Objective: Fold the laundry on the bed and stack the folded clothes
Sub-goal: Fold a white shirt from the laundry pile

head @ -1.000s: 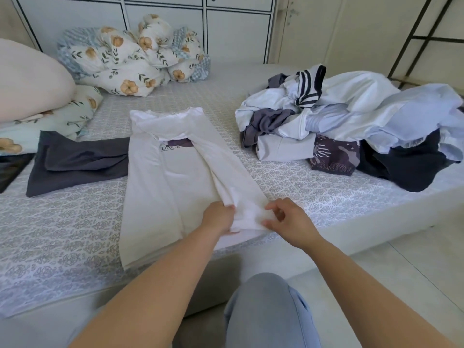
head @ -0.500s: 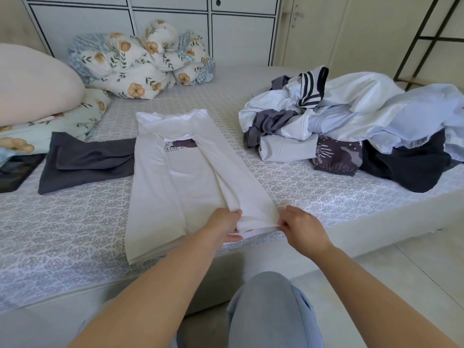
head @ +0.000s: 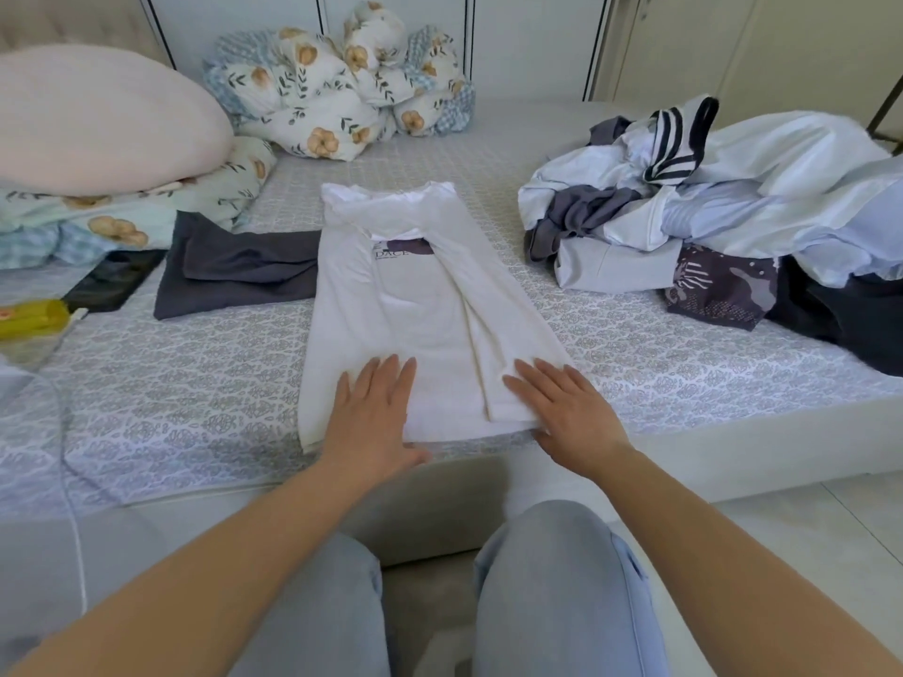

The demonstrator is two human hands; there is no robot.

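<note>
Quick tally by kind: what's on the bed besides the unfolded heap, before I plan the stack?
White T-shirt, folded lengthwise, under left hand and right hand: 1
Dark grey folded garment: 1
Plain pink pillow: 1
Floral bedding bundles: 2
Black phone: 1
Yellow packet: 1
Total: 7

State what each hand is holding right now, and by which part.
Nothing is held. The left hand and right hand both lie flat, fingers straight, pressing the near hem end of the white T-shirt on the bed.
</note>
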